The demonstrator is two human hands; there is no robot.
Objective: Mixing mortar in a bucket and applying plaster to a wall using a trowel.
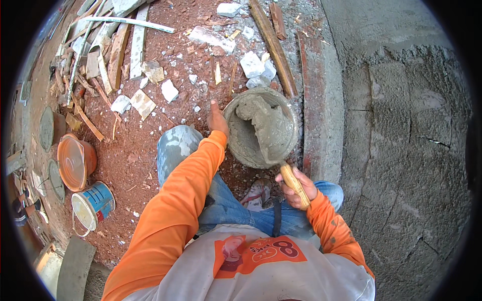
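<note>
A bucket (240, 150) of grey, wet mortar (251, 108) stands between my bent knees. My left hand (218, 121) grips the bucket's left side, its thumb pointing up along the rim and its other fingers mostly hidden. Down at the front right of the bucket, my right hand (300, 188) is wrapped round the wooden handle of a trowel (291, 179). The trowel's blade reaches into the bucket and is hard to tell apart from the mortar on it.
Red soil carries wood offcuts (120, 52), broken white chunks (251, 65) and a long plank (273, 47). An orange tub (75, 160), a blue pail (98, 203) and other containers stand left. A stained board (314, 100) borders the rough grey mortar surface (401, 150) at right.
</note>
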